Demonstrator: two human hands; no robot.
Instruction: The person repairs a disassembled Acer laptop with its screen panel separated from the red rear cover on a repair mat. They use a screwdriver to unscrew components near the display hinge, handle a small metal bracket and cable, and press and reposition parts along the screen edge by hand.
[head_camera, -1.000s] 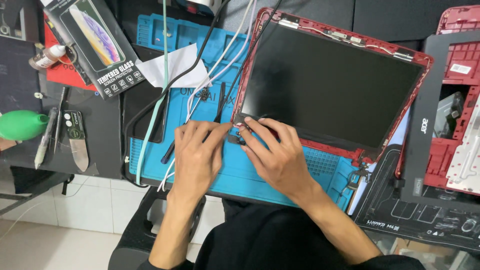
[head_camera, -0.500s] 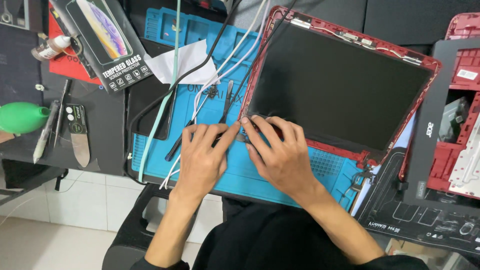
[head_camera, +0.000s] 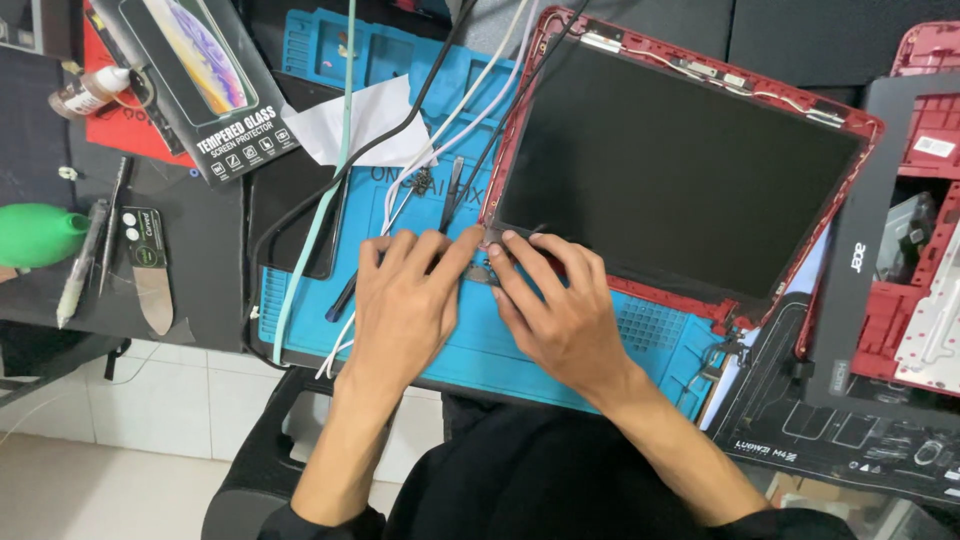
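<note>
Two bare hands work side by side at the near edge of the bench. Left hand lies palm down on the blue silicone repair mat, fingers spread and loosely curved, tips pressing toward the lower left corner of the red-framed laptop lid with its dark screen panel. Right hand mirrors it, fingers bent, fingertips touching that same corner. Neither hand is clenched; both press or pinch at a small dark part, likely the hinge area, but the fingers hide what sits under them, so whether anything is gripped cannot be told.

Lid lies flat, tilted, partly on the mat, its corner touching both sets of fingertips.

Judged step: working the lid's corner, freeing or seating a hinge or bezel there. The next move seems to call for steady fingertip pressure without bending the thin red frame, and care with the cables beside it.

Just beyond the left hand, black tweezers rest on the mat among white and black cables. Farther left: a metal spudger, a green rubber air blower, a boxed screen protector. Far right, a red laptop base shell lies under a black bezel frame.
</note>
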